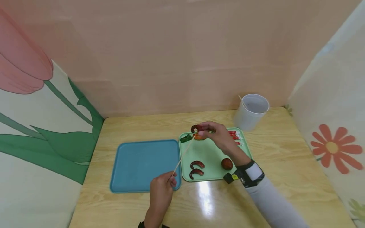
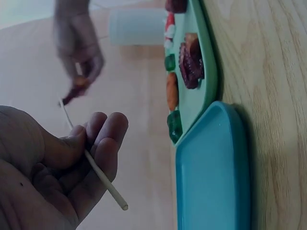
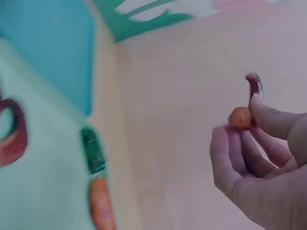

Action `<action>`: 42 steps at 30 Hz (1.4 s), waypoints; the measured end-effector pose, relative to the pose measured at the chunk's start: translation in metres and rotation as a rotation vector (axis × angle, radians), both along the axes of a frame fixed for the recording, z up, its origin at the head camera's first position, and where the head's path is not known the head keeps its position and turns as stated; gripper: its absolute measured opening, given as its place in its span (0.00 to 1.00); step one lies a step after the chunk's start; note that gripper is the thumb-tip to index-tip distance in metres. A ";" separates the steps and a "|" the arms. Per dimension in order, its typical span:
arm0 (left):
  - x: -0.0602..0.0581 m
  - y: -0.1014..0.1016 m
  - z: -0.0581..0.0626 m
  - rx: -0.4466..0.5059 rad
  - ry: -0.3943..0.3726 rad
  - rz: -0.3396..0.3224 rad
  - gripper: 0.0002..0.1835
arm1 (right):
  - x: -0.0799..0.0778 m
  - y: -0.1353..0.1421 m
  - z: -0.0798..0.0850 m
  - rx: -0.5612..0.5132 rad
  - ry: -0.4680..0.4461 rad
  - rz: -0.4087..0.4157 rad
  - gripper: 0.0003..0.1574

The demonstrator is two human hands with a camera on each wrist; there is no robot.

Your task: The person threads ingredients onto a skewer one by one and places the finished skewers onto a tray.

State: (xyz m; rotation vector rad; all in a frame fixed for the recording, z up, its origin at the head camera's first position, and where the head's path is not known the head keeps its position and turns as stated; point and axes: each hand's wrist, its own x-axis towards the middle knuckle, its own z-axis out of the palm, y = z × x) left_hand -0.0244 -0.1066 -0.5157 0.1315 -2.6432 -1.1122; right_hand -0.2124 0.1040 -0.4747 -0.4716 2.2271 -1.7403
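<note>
On the wooden table (image 1: 288,158) the blue tray (image 1: 145,164) and green tray (image 1: 209,158) stand side by side, with a cup (image 1: 247,117) holding another thin stick behind the green tray's far right corner. The person's right hand (image 1: 220,136), above the green tray's far edge, pinches a tentacle (image 1: 196,128) between thumb and fingers; the left hand (image 1: 161,189) pinches a stick (image 1: 183,156) near its lower end, pointed up at that tentacle. Threading looks barely begun: the stick appears bare from the left fingers up to near the tip, and whether the tip has pierced the tentacle cannot be told. The remaining pieces are unthreaded on the green tray: red-and-white pieces (image 1: 235,138), a carrot (image 3: 101,203), two more tentacles (image 1: 197,173) near the front, a brown ball (image 1: 227,164), and a green piece (image 3: 92,151) at the far left corner.
</note>
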 end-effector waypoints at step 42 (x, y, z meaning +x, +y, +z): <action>-0.001 0.010 0.014 0.034 0.017 -0.026 0.09 | 0.015 0.005 0.033 -0.200 -0.124 0.111 0.24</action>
